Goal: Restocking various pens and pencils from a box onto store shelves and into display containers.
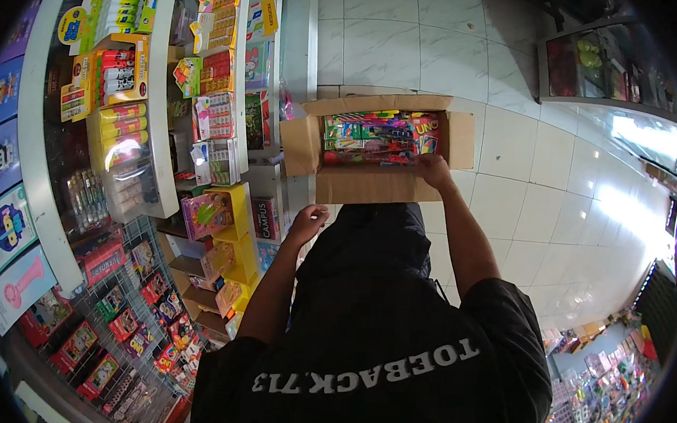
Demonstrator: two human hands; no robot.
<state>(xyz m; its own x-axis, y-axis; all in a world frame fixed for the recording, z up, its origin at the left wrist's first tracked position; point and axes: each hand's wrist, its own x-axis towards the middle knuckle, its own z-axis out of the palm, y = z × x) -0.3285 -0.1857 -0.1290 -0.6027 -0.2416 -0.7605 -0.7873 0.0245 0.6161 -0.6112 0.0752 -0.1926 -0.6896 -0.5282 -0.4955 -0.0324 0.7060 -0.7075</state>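
An open cardboard box (375, 189) rests on the floor before me, its flaps folded outward. Packed inside are a red UNO card pack (426, 129), a green pack of stationery (343, 131) and several slim, colourful packaged items. My right hand (434, 169) reaches over the near right part of the box, fingertips by the contents below the UNO pack. Whether it grips any of them is hidden. Left of my knees, my left hand (310, 222) hovers outside the box near the shelf, fingers curled; a hold on something cannot be made out.
Along the left stand shelves (158, 160) with glue sticks (117, 73), boxed stationery and yellow display bins (235, 228). Packs hang on a wire grid (129, 309) at lower left. A glass display case (609, 65) stands at upper right, on the tiled floor (519, 211).
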